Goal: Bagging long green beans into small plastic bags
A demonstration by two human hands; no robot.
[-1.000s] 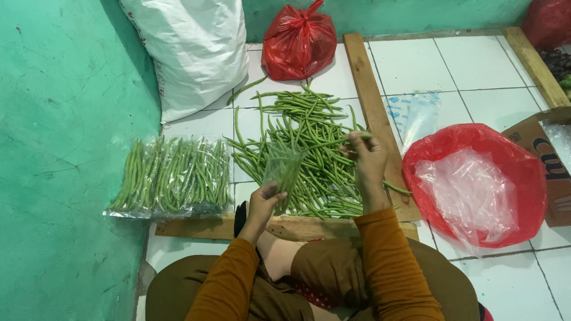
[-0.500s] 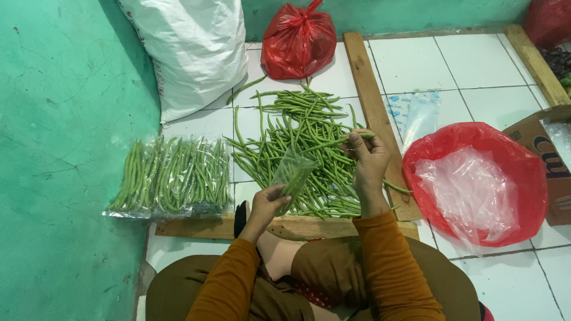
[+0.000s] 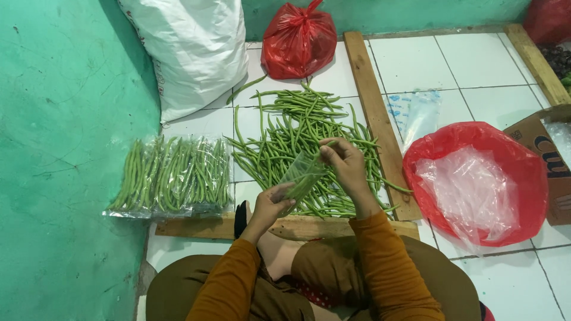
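My left hand [image 3: 270, 205] grips the lower end of a small clear plastic bag [image 3: 299, 174] that has a few green beans in it. My right hand [image 3: 344, 164] pinches the bag's upper end together with bean tips. Both hands hover over a loose pile of long green beans [image 3: 297, 134] spread on the white tiled floor. To the left lie several filled clear bags of beans [image 3: 172, 175] side by side.
A wooden plank [image 3: 376, 113] runs along the pile's right side and another plank [image 3: 202, 226] lies before my knees. A red bag holding clear plastic bags [image 3: 476, 178] sits right. A white sack [image 3: 190, 50], a tied red bag [image 3: 299, 38] and a cardboard box [image 3: 547, 160] stand around; a green wall [image 3: 59, 148] is left.
The clear bag has tilted from upright to slanted between my hands. My right hand has shifted slightly down toward the bag's mouth with beans.
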